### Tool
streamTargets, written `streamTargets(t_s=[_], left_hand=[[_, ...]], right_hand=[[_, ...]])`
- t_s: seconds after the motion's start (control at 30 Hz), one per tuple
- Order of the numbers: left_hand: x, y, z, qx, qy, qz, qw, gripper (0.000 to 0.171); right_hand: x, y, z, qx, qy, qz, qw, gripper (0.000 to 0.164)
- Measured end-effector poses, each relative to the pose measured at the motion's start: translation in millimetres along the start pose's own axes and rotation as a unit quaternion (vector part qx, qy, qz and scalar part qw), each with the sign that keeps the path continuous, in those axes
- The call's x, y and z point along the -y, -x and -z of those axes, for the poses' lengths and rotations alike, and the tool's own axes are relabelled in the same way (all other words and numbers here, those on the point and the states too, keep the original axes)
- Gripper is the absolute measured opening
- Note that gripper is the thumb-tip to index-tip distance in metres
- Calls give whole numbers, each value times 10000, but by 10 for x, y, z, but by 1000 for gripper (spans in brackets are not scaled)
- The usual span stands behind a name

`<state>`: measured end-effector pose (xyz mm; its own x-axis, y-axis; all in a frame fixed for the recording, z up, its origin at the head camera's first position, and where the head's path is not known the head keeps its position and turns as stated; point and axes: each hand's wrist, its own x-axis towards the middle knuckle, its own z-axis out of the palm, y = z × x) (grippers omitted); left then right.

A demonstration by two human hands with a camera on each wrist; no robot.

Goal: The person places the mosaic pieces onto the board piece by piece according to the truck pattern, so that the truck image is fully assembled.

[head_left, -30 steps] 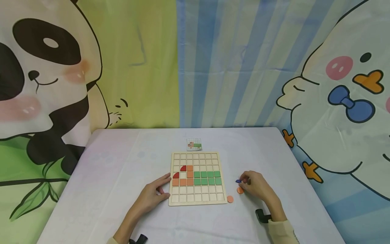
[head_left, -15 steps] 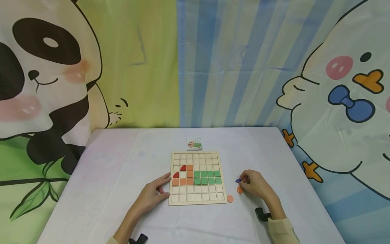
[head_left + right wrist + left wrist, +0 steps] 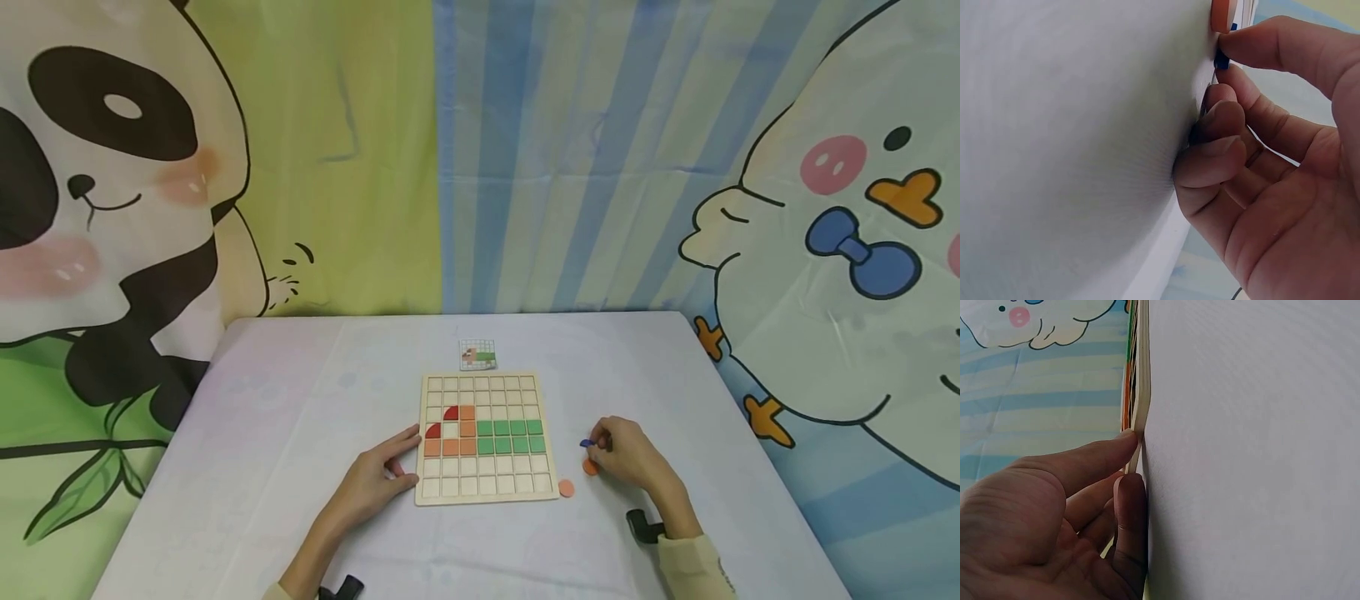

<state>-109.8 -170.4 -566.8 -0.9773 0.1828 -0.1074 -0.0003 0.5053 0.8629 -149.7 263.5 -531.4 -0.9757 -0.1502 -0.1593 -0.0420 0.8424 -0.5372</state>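
A square wooden grid board (image 3: pixel 487 485) lies on the table with red quarter-round, orange square and green square tiles in its cells. My left hand (image 3: pixel 369 483) rests against its left edge, thumb and fingers spread apart; in the left wrist view the thumb (image 3: pixel 1094 459) touches the board's side (image 3: pixel 1142 394). Right of the board, my right hand (image 3: pixel 628 454) pinches a small dark blue piece (image 3: pixel 587 443) between thumb and index finger, at the tabletop. The blue piece (image 3: pixel 1222 60) is mostly covered by fingertips in the right wrist view; its full shape is hidden.
Two orange round pieces lie on the table: one disc (image 3: pixel 567 488) by the board's lower right corner, another disc (image 3: pixel 590 468) just below the right fingertips. A small picture card (image 3: pixel 477 355) with a gridded pattern sits behind the board. Printed curtains hang behind the white-covered table (image 3: pixel 315 383).
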Motion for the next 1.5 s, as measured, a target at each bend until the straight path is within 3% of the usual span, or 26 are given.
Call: streamTargets(t_s=[0.3, 0.5, 0.7, 1.03, 1.3, 1.5], left_hand=[[12, -3, -47, -2, 92, 43, 9999, 65], [-13, -72, -125, 51, 122, -104, 9999, 65], [-46, -98, -136, -15, 12, -46, 10000, 66], [-42, -77, -117, -45, 24, 95, 9999, 65], [10, -2, -35, -73, -142, 81, 9998, 66], [13, -14, -17, -20, -160, 163, 9997, 67]], right_hand=[[-44, -12, 59, 42, 70, 77, 9999, 11], [-83, 13, 172, -1, 150, -10, 9999, 11], [-39, -25, 225, -104, 211, 300, 9993, 9], [327, -202, 149, 151, -44, 850, 9963, 7], [639, -410, -92, 547, -348, 1821, 9811, 9], [874, -523, -207, 612, -315, 2102, 9752, 9]])
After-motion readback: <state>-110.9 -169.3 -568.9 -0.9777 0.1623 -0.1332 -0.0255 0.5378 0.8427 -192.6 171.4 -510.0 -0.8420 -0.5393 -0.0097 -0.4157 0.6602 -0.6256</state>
